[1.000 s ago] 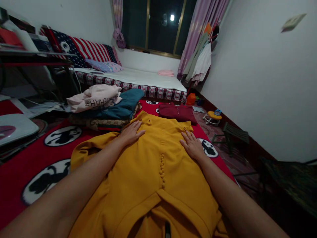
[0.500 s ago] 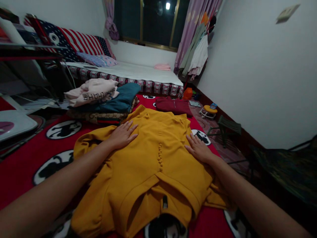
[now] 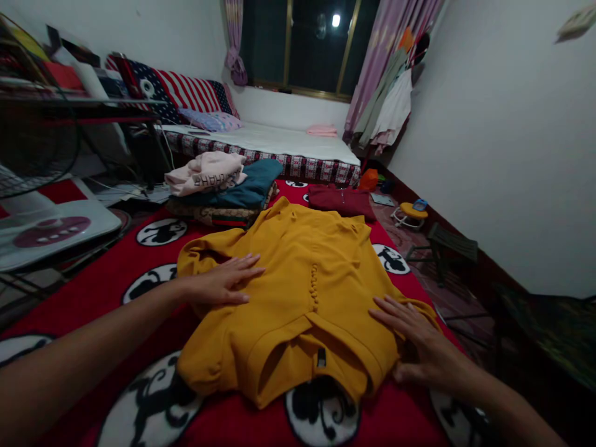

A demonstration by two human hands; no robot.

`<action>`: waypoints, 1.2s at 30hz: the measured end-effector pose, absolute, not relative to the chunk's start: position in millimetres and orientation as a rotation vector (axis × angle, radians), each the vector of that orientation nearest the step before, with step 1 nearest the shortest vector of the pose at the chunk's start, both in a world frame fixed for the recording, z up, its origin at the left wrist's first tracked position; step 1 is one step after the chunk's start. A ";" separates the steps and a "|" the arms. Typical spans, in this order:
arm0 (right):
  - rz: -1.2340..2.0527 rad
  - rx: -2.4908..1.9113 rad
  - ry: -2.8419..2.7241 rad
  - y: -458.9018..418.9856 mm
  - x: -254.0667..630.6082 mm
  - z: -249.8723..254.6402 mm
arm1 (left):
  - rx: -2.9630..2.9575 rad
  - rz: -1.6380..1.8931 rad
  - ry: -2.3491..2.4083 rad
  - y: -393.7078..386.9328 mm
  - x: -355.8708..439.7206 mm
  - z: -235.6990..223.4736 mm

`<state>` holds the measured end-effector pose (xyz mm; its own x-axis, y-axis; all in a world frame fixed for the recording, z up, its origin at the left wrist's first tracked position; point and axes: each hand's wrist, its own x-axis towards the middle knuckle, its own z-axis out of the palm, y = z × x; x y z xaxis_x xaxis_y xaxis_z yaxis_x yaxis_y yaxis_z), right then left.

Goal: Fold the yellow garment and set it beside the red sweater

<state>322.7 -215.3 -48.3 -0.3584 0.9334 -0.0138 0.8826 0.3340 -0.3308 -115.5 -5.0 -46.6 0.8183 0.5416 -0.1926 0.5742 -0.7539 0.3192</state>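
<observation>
A mustard-yellow blouse [image 3: 284, 298] lies spread out, its neck opening toward me and a row of small buttons down its middle. My left hand [image 3: 228, 279] rests on the blouse's left side, fingers apart. On the right, near the sleeve and shoulder, my right hand [image 3: 412, 332] touches the cloth with its fingers spread and the thumb at the edge. Neither hand grips anything. Beneath the blouse is a red blanket [image 3: 242, 422] with black-and-white round prints.
Beyond the blouse, a stack of folded clothes [image 3: 246, 183] sits on the left and a folded maroon garment [image 3: 342, 202] on the right. A fan [image 3: 51, 223] stands at left, a folding stool [image 3: 449, 242] at right. Behind is a bed [image 3: 279, 139].
My right hand has slid toward me along the blouse to its shoulder area. My left hand has moved slightly nearer. The view has turned a little left.
</observation>
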 end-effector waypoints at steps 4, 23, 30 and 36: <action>0.333 -1.726 -2.370 -211.4 322.3 -52.7 | 2.433 -0.175 0.626 -30.9 -162.8 -13.0; 0.176 -1.508 -2.027 -175.5 295.2 -71.9 | 2.637 0.600 0.775 -29.6 -140.0 -71.9; 0.333 -1.487 -1.736 -192.1 287.1 -12.8 | 2.453 0.665 0.868 -63.1 -138.7 -10.3; 0.503 -1.513 -1.692 -220.6 300.8 18.1 | 2.356 0.538 0.751 -98.2 -176.4 43.6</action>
<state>300.8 -220.6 18.1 0.0291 0.9555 0.2935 0.6404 0.2076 -0.7395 -176.4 -98.2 43.6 0.7576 0.6246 0.1895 0.3808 -0.6588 0.6489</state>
